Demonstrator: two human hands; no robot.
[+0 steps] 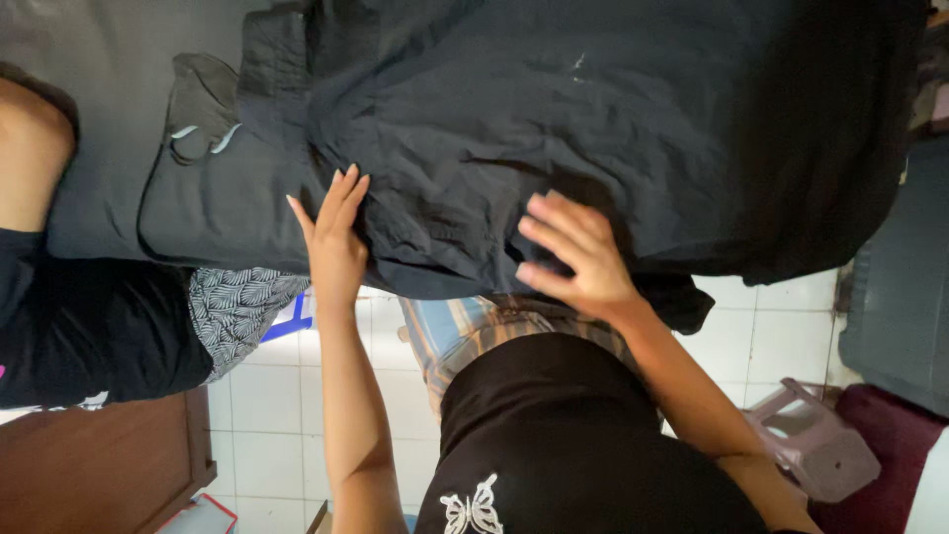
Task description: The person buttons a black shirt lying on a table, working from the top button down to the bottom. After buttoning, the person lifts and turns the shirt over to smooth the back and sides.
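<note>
Dark garment [593, 129] spread lengthwise left-to-right beyond both hands; left hand [336, 242] and right hand [578, 257] pressed flat on its near hem, fingers open, gripping nothing.

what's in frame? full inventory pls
dark garment: 1, black, spread over the surface, top
grey surface: 1, under the garment, upper left
white tiled floor: below the surface
plastic stool: 1, pale pink, tipped, lower right
wooden furniture: 1, brown, lower left
another person: 1, black top, patterned cloth, left edge
left hand: flat on the garment's near edge
right hand: blurred, fingers spread on the garment
</note>
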